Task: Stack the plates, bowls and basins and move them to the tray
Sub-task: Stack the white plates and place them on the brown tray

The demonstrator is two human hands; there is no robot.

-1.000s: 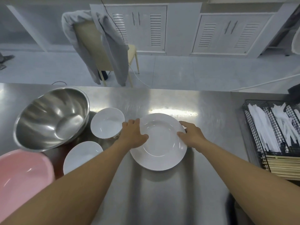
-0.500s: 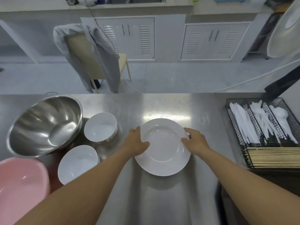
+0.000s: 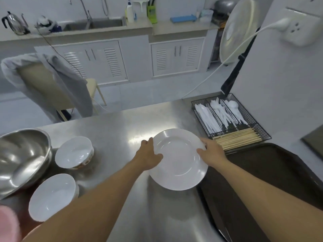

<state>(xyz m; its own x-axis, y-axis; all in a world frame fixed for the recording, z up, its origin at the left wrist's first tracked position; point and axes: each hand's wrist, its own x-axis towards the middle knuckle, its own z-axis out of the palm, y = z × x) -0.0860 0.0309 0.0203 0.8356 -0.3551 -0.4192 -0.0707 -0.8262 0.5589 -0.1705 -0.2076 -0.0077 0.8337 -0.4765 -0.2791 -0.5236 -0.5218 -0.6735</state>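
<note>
Between your two hands sits the white plate [image 3: 180, 158]: your left hand [image 3: 148, 157] grips its rim at nine o'clock, your right hand [image 3: 210, 151] at three o'clock. It hovers over the worktop [image 3: 113, 130], just beside the dark tray [image 3: 272, 173] at three o'clock, which looks empty. At nine o'clock, two white bowls [image 3: 74, 151], the steel basin [image 3: 21, 159] and a pink basin [image 3: 7, 224] wait unstacked, so most work is left.

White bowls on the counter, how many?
2: far bowl beside the steel basin, near bowl in front of it. More may sit out of frame left.
</note>
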